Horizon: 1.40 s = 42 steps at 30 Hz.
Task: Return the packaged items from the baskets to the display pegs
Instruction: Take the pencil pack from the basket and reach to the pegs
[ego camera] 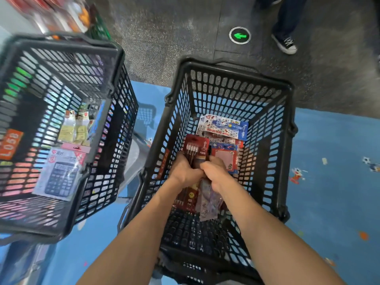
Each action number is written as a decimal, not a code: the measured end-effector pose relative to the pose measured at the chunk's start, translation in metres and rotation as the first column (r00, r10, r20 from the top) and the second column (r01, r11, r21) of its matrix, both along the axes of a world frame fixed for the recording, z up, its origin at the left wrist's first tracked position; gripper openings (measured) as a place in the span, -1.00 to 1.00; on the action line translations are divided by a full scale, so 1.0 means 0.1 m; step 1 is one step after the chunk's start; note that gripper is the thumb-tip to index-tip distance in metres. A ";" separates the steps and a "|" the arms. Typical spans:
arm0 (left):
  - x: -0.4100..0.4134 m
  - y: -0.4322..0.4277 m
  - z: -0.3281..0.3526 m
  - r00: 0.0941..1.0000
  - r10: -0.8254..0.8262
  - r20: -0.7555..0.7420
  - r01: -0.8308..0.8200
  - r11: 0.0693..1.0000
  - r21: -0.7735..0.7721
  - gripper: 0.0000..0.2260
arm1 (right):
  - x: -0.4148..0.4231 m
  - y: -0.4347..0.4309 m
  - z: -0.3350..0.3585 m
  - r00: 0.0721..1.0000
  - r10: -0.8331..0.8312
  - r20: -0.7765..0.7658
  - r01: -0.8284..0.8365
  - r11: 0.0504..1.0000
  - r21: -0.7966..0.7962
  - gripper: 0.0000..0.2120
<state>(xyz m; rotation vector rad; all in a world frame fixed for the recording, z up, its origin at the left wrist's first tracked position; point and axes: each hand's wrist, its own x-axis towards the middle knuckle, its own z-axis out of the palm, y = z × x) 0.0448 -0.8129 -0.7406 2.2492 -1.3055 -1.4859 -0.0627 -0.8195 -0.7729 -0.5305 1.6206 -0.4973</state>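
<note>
Red pack (196, 148) lies near-to-far in the right basket (236, 67); left hand (183, 171) grips it, right hand (218, 174) grips a clear pack (207, 200).

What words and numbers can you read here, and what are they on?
"Hello Kitty": blue pen pack in the right basket.
"L058": orange tag on the left basket.
Green arrow, no words: floor sign.
Calculator pack, pencil pack: print too blurred to read.

A green arrow marker (239, 35) near a sneaker (284, 44).
</note>
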 end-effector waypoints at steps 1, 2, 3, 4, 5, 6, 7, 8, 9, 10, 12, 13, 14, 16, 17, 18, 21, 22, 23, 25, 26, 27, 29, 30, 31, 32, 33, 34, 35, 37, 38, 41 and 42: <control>0.00 0.01 0.08 1.000 -0.006 -0.011 0.005 1.000 -0.030 -0.21 | 0.00 0.01 0.11 1.000 0.010 0.010 -0.010 1.000 -0.015 -0.74; 0.01 0.01 0.19 1.000 -0.019 -0.016 0.018 0.999 -0.046 -0.24 | -0.01 0.02 0.21 1.000 0.004 0.008 -0.003 0.999 -0.036 -0.77; 0.02 -0.01 0.30 0.999 -0.034 -0.028 0.032 0.998 -0.062 -0.28 | -0.04 0.04 0.36 1.000 -0.007 0.010 0.008 0.998 -0.060 -0.80; 0.02 -0.04 0.42 0.997 -0.050 -0.051 0.047 0.997 -0.065 -0.34 | -0.08 0.04 0.45 0.999 -0.035 0.017 0.037 0.997 -0.073 -0.80; 0.04 -0.07 0.55 0.993 -0.048 -0.106 0.042 0.997 -0.063 -0.43 | -0.11 0.04 0.57 0.997 -0.071 0.016 0.072 0.993 -0.091 -0.78; 0.06 -0.08 0.69 0.985 -0.058 -0.162 0.045 0.996 -0.080 -0.52 | -0.13 0.05 0.68 0.995 -0.096 0.032 0.099 0.989 -0.109 -0.77; 0.10 -0.08 0.81 0.978 -0.070 -0.194 0.048 0.992 -0.113 -0.58 | -0.15 0.06 0.79 0.992 -0.115 0.053 0.121 0.983 -0.140 -0.77; 0.13 -0.07 0.93 0.975 -0.091 -0.204 0.061 0.987 -0.147 -0.59 | -0.16 0.08 0.92 0.988 -0.129 0.080 0.141 0.975 -0.172 -0.78; 0.17 -0.06 1.00 0.970 -0.094 -0.226 0.057 0.984 -0.169 -0.61 | -0.15 0.10 1.02 0.987 -0.126 0.103 0.144 0.971 -0.193 -0.80; 0.20 -0.03 1.13 0.962 -0.110 -0.249 0.062 0.979 -0.196 -0.66 | -0.14 0.12 1.18 0.984 -0.124 0.130 0.150 0.965 -0.214 -0.82; 0.24 0.02 1.39 0.939 -0.121 -0.323 0.043 0.970 -0.241 -0.74 | -0.10 0.15 1.47 0.968 -0.151 0.199 0.196 0.953 -0.232 -0.85; 0.25 0.05 1.52 0.922 -0.103 -0.374 0.009 0.970 -0.244 -0.66 | -0.07 0.17 1.59 0.952 -0.181 0.246 0.239 0.943 -0.231 -0.84; 0.26 0.07 1.63 0.905 -0.067 -0.420 -0.039 0.970 -0.239 -0.55 | -0.04 0.18 1.68 0.933 -0.209 0.291 0.278 0.935 -0.221 -0.80; 0.30 0.15 1.85 0.870 0.023 -0.492 -0.157 0.959 -0.234 -0.53 | 0.09 0.23 1.87 0.894 -0.252 0.372 0.338 0.922 -0.187 -0.72; 0.33 0.20 1.95 0.849 0.082 -0.523 -0.226 0.949 -0.219 -0.67 | 0.18 0.27 1.99 0.879 -0.254 0.403 0.344 0.923 -0.170 -0.69; 0.35 0.24 2.05 0.825 0.117 -0.553 -0.279 0.935 -0.218 -0.80 | 0.28 0.30 2.08 0.871 -0.250 0.422 0.346 0.923 -0.168 -0.66; 0.46 0.35 2.22 0.812 0.088 -0.576 -0.266 0.935 -0.233 -0.87 | 0.50 0.34 2.31 0.883 -0.205 0.422 0.319 0.923 -0.218 -0.48; 0.52 0.38 2.23 0.811 0.072 -0.581 -0.244 0.943 -0.224 -0.84 | 0.53 0.36 2.34 0.886 -0.181 0.427 0.303 0.923 -0.237 -0.49; 0.57 0.41 2.24 0.800 0.068 -0.596 -0.235 0.950 -0.206 -0.82 | 0.54 0.39 2.36 0.888 -0.162 0.430 0.286 0.927 -0.243 -0.54; 0.67 0.44 2.22 0.783 0.089 -0.615 -0.242 0.955 -0.170 -0.79 | 0.50 0.44 2.30 0.879 -0.154 0.452 0.281 0.932 -0.230 -0.67; 0.70 0.45 2.21 0.778 0.109 -0.619 -0.261 0.952 -0.161 -0.75 | 0.47 0.46 2.27 0.881 -0.162 0.445 0.279 0.937 -0.211 -0.72; 0.70 0.44 2.17 0.773 0.136 -0.619 -0.292 0.943 -0.157 -0.70 | 0.44 0.48 2.21 0.896 -0.181 0.404 0.281 0.938 -0.203 -0.76; 0.69 0.44 2.06 0.783 0.192 -0.592 -0.355 0.919 -0.173 -0.61 | 0.35 0.50 2.01 0.935 -0.259 0.242 0.302 0.940 -0.159 -0.81; 0.68 0.43 1.98 0.798 0.210 -0.565 -0.372 0.909 -0.187 -0.58 | 0.29 0.52 1.87 0.945 -0.283 0.165 0.305 0.945 -0.121 -0.82; 0.66 0.42 1.90 0.822 0.219 -0.525 -0.376 0.902 -0.212 -0.57 | 0.24 0.55 1.74 0.952 -0.289 0.105 0.298 0.950 -0.087 -0.82; 0.63 0.40 1.81 0.850 0.215 -0.482 -0.369 0.894 -0.252 -0.57 | 0.17 0.56 1.58 0.957 -0.284 0.052 0.287 0.957 -0.045 -0.82; 0.60 0.38 1.70 0.877 0.197 -0.439 -0.345 0.894 -0.288 -0.57 | 0.11 0.57 1.45 0.963 -0.270 0.018 0.270 0.963 -0.006 -0.83; 0.56 0.36 1.62 0.900 0.170 -0.401 -0.310 0.898 -0.314 -0.56 | 0.07 0.57 1.36 0.966 -0.260 -0.006 0.260 0.965 0.023 -0.84; 0.50 0.34 1.53 0.922 0.145 -0.359 -0.267 0.909 -0.321 -0.54 | 0.03 0.56 1.24 0.966 -0.257 -0.009 0.258 0.965 0.043 -0.84; 0.38 0.30 1.31 0.953 0.109 -0.281 -0.198 0.929 -0.312 -0.47 | -0.01 0.50 1.04 0.967 -0.254 0.018 0.251 0.964 0.087 -0.84; 0.34 0.28 1.19 0.964 0.096 -0.248 -0.171 0.937 -0.304 -0.45 | -0.01 0.46 0.95 0.969 -0.248 0.020 0.244 0.963 0.110 -0.84; 0.26 0.25 0.93 0.989 0.051 -0.139 -0.081 0.973 -0.218 -0.49 | 0.01 0.30 0.65 0.965 -0.262 -0.009 0.260 0.953 0.156 -0.85; 0.24 0.24 0.82 0.992 0.050 -0.119 -0.072 0.979 -0.191 -0.52 | 0.02 0.23 0.53 0.967 -0.252 -0.043 0.255 0.954 0.156 -0.86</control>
